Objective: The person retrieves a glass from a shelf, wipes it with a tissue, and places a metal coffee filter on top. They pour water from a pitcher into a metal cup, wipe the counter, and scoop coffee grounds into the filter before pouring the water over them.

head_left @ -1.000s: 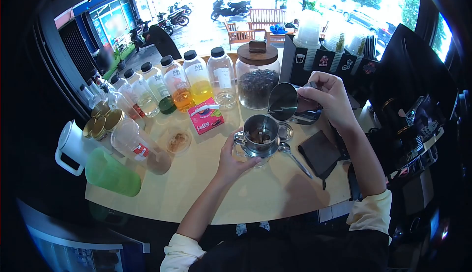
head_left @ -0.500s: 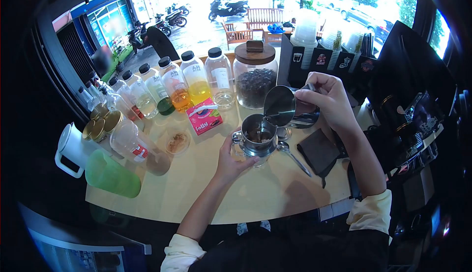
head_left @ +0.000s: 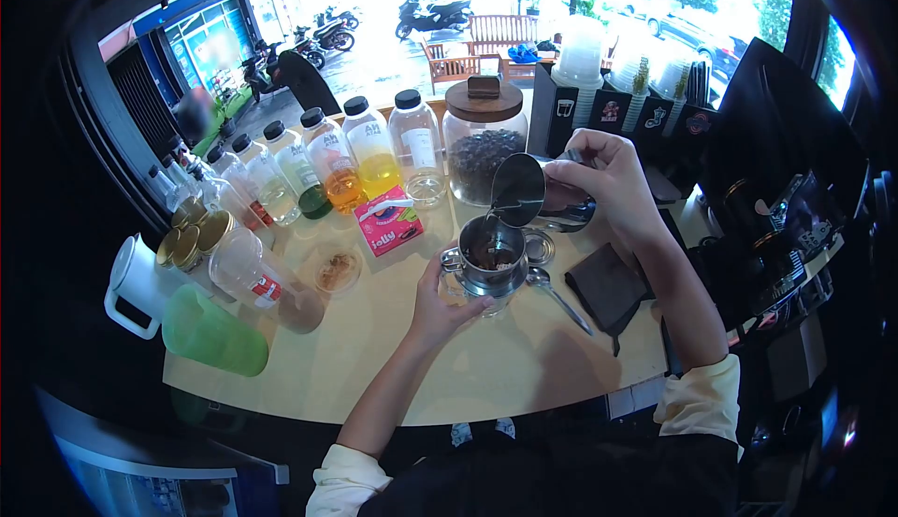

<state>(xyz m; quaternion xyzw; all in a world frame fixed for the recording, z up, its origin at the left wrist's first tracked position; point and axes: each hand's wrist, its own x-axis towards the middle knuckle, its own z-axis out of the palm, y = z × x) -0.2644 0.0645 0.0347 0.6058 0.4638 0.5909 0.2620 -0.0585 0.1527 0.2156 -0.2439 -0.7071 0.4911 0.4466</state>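
Observation:
A metal coffee drip filter (head_left: pixel 490 279) sits on top of a clear glass, most of which it hides. My left hand (head_left: pixel 438 307) is closed around the filter's base from the near left, thumb in front. Dark wet grounds show inside. Tilted over the filter, a steel pitcher (head_left: pixel 517 192) lets a thin stream of water fall into it. My right hand (head_left: pixel 606 176) grips this pitcher from the right, its fingers at the handle. Just right of the filter lie a round metal lid (head_left: pixel 540 247) and a spoon (head_left: pixel 566 306).
A dark folded cloth (head_left: pixel 606 283) lies right of the spoon. Behind the filter stand a jar of dark beans (head_left: pixel 485 157), several capped bottles (head_left: pixel 374 148) and a pink box (head_left: pixel 393 227). To the left are a green tumbler (head_left: pixel 215 335) and a white pitcher (head_left: pixel 140 279). A cup rack (head_left: pixel 608 110) stands back right.
My right hand and the pitcher have shifted slightly left and up, and the water stream now shows more clearly. The liquid in the filter looks higher. My left hand stays in place.

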